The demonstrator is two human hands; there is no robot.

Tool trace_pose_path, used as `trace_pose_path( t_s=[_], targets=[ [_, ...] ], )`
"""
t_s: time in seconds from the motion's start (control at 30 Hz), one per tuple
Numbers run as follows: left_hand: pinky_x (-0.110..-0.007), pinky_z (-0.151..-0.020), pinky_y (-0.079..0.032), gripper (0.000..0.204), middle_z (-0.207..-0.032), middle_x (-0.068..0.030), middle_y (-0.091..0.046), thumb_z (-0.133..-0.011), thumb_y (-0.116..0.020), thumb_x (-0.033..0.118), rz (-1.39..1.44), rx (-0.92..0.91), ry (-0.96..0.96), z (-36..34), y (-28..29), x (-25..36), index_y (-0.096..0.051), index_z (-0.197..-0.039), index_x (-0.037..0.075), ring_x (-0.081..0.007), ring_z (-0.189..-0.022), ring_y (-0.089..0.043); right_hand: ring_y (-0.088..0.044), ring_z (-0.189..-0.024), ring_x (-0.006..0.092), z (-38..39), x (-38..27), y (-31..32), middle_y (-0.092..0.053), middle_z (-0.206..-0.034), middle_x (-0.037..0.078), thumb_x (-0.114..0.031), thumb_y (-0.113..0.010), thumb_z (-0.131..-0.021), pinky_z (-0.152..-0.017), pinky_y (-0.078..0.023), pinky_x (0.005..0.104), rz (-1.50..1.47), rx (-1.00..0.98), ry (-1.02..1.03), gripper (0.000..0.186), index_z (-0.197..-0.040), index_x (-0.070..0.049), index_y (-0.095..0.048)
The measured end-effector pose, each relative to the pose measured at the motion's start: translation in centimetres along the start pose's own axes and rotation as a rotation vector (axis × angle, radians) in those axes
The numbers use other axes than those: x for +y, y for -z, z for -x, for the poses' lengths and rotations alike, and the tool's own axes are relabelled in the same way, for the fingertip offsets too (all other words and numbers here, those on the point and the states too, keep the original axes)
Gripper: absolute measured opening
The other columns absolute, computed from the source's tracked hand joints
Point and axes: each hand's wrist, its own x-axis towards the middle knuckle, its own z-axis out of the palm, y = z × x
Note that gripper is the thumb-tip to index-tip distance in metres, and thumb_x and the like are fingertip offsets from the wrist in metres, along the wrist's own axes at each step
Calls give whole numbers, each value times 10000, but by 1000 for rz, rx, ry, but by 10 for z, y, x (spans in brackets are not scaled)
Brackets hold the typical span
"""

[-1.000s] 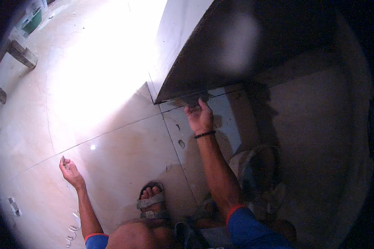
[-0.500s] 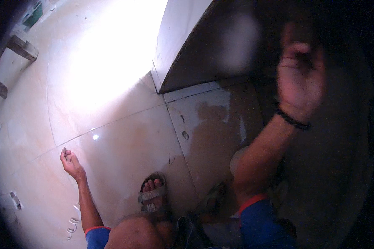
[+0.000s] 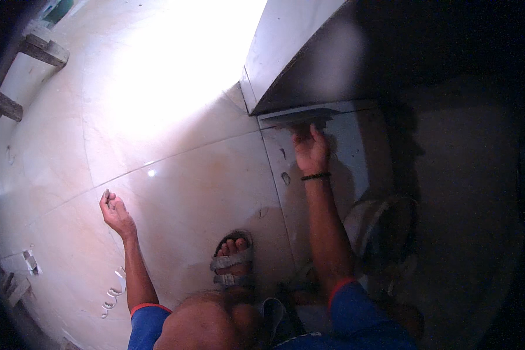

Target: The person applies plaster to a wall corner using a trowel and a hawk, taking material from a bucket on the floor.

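At the foot of the wall [image 3: 297, 58], my right hand [image 3: 312, 153], with a dark beaded bracelet [image 3: 316, 176], is closed around what looks like a flat trowel [image 3: 294, 118]. Its long, thin, dark blade lies along the pale strip at the base of the wall; the handle is hidden in my fingers. My left hand [image 3: 118, 214] hovers over the floor tiles [image 3: 198, 186] at the left, fingers loosely curled with grey smears on them. I see nothing held in it.
A rounded, pale container [image 3: 370, 224], perhaps a bucket, stands in shadow beside my right forearm. Wooden legs [image 3: 44, 51] stick in at the upper left. Curled white scraps [image 3: 112, 293] lie near my left arm. My sandalled foot [image 3: 233, 259] is between my arms.
My right hand has come down and left from its raised position in the dark to the base of the wall, bringing the trowel against the strip. My left hand keeps nearly the same pose.
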Motion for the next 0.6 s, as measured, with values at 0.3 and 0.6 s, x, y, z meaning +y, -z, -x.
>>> trace_pose_path(
  t_s=[0.3,0.6],
  targets=[
    [-353,-959,-414,371,-1167,-171,-537,-875,-502,61,-55,9,-56,-5,1,-7,-486,-1220,-76,-237,-1074,-524,-620,-847,214,-11,6,-51,-644,-999,69,-131,-618,-873,-636,-535,363,43,106,115,206,-1068,-79,-579],
    [-345,-961,-412,342,-1137,-163,-547,-876,-512,53,-32,13,-72,-1,7,4,-504,-1191,-78,-234,-1066,-527,-635,-841,222,60,-102,-181,-665,-988,93,-130,-563,-920,-662,-550,323,-73,-314,189,170,-1063,-39,-582]
  ],
)
